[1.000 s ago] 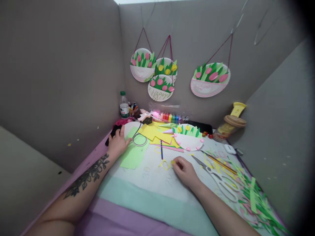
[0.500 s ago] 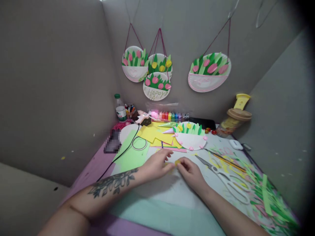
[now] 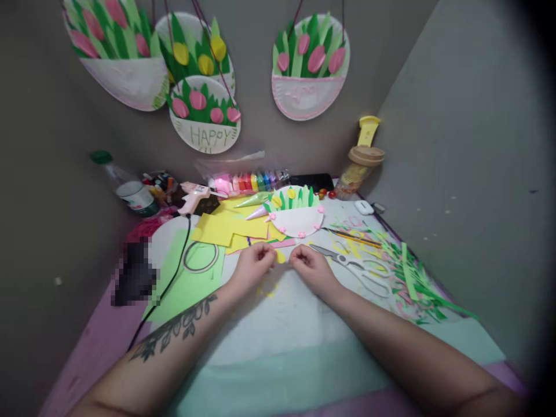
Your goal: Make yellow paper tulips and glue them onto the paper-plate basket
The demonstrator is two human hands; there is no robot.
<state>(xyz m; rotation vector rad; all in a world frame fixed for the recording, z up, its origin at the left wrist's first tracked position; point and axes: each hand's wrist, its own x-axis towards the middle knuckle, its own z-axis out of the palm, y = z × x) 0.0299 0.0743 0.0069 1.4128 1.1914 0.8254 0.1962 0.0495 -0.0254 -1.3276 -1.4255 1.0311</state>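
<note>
A small yellow paper piece [image 3: 281, 256] is between my two hands, above the white table covering. My left hand [image 3: 254, 265] is closed, its thumb and fingers pinched at the paper's left edge. Just to the right, my right hand [image 3: 311, 266] is closed too, with its fingertips beside the paper; what they pinch is too small to make out. Beyond both hands lies a half-covered paper plate [image 3: 297, 222] with green paper leaves, yellow tulips and pink dots along its rim. Yellow paper scraps [image 3: 268, 288] lie below my left hand.
Scissors [image 3: 358, 267], pencils [image 3: 354, 237] and green paper strips [image 3: 408, 272] lie on the right. On the left are green paper [image 3: 178, 269], a tape roll [image 3: 200, 256], a glue gun [image 3: 193, 197] and a bottle [image 3: 132, 194]. Yellow sheets [image 3: 212, 229] lie behind.
The view has shifted, so the table items appear farther left and higher. My left hand's fingers, spread before, are now curled closed near the yellow paper. My right hand stays pinched.
</note>
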